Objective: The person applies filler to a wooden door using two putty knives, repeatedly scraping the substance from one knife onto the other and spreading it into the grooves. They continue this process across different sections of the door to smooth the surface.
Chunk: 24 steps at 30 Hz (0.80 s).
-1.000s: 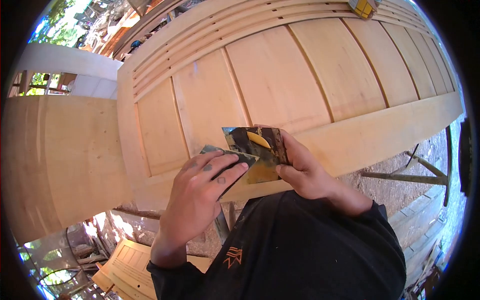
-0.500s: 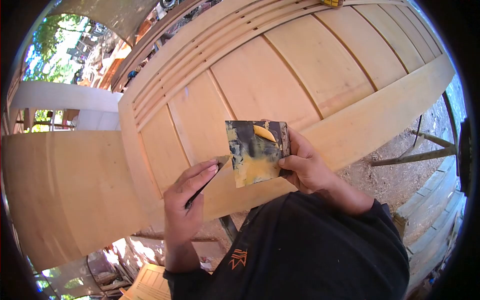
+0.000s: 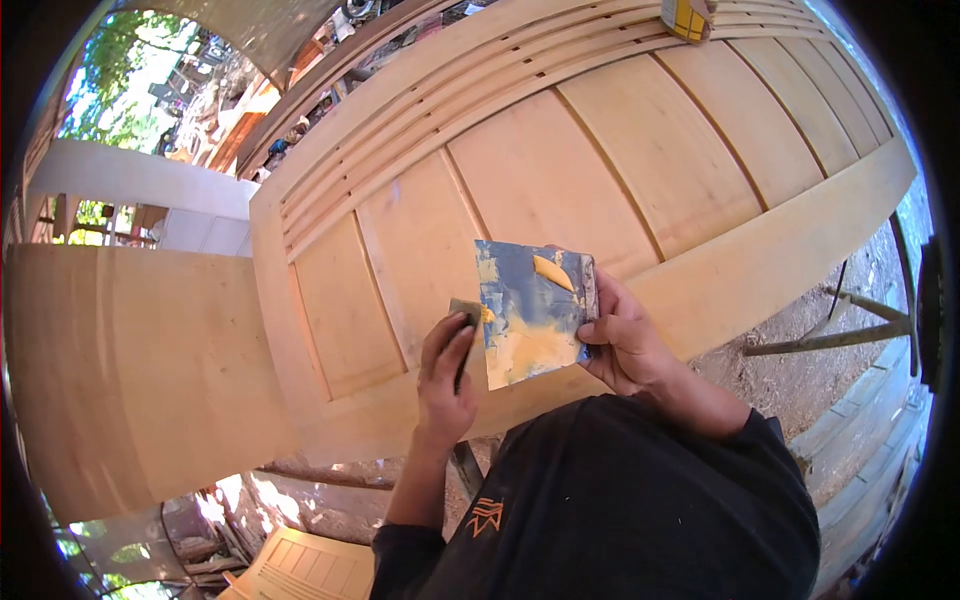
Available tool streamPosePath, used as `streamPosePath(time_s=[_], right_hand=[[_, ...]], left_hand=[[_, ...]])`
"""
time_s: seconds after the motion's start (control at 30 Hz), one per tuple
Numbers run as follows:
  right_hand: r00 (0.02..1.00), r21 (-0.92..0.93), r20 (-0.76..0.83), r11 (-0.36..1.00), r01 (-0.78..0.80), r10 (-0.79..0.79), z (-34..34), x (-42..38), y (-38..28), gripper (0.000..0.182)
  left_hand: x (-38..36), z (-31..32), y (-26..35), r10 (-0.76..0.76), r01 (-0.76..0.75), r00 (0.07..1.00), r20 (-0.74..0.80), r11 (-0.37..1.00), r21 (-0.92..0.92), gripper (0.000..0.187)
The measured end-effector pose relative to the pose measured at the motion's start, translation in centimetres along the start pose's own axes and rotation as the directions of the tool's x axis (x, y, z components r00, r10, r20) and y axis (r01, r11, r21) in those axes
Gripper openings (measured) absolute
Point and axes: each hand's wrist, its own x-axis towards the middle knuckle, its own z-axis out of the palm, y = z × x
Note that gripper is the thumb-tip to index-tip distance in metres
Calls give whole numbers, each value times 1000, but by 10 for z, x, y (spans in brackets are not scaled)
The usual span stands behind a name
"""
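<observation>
My right hand [image 3: 628, 338] grips the right edge of a square dark mixing plate [image 3: 508, 270], thumb on top. The plate is smeared with yellow putty, and a thicker lump of putty [image 3: 553, 273] lies near its upper right corner. In my left hand [image 3: 445, 385] is a flat dark putty spreader [image 3: 465, 310], pinched between fingers and thumb. Its tip is right at the plate's left edge, with a dab of yellow putty there. Both hands are over the near side of a pale wooden door [image 3: 530, 150] with grooved panels and long slats.
A yellow can [image 3: 686, 18] stands on the door's far edge. To the left lies a plain wooden panel [image 3: 140, 370]. Metal trestle legs [image 3: 850, 335] show at right, and a panelled board [image 3: 310, 565] is low at the bottom left.
My left hand has moved right and up with the spreader, bringing its tip against the plate's left edge. The plate has tilted slightly; the whole view has shifted a little.
</observation>
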Motion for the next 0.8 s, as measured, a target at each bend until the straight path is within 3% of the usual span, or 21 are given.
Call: streamPosePath(time_s=[0.07,0.1,0.2,0.33,0.4,0.43,0.53,0.57,0.67,0.8], right_hand=[[999,-15,-21,999,34,-34,-2,3,0,69],[998,-20,-33,998,54,-54,-2,4,1,68],[997,12,-59,999,43,-42,1,5,3,69],[992,-7,-125,1000,24,-25,4,8,11,69],[990,-22,-138,1000,1,-4,3,10,13,70],[992,-14,-122,1000,19,-20,4,9,13,70],[996,-15,-80,999,28,-30,2,8,10,71],[997,-31,-78,999,20,-22,-2,6,4,72],[996,-159,-43,984,74,-82,-12,0,-1,73],[991,-403,50,906,132,-122,-21,0,-1,73]], left_hand=[[-9,-6,0,-203,178,971,-123,966,-188,41],[-11,-13,8,-412,332,896,-166,869,-368,43],[-2,-25,34,-436,266,882,-178,773,-575,45],[-8,-21,50,-308,232,928,-212,919,-318,47],[-1,-8,53,34,-64,983,-178,984,-166,45],[3,-4,54,204,-218,968,-144,972,-93,44],[3,-2,24,61,-59,998,-8,990,129,45],[8,-12,23,-55,31,995,79,957,288,48],[30,-37,37,-17,3,999,47,957,290,52],[60,-50,71,-79,-61,930,359,931,361,56]])
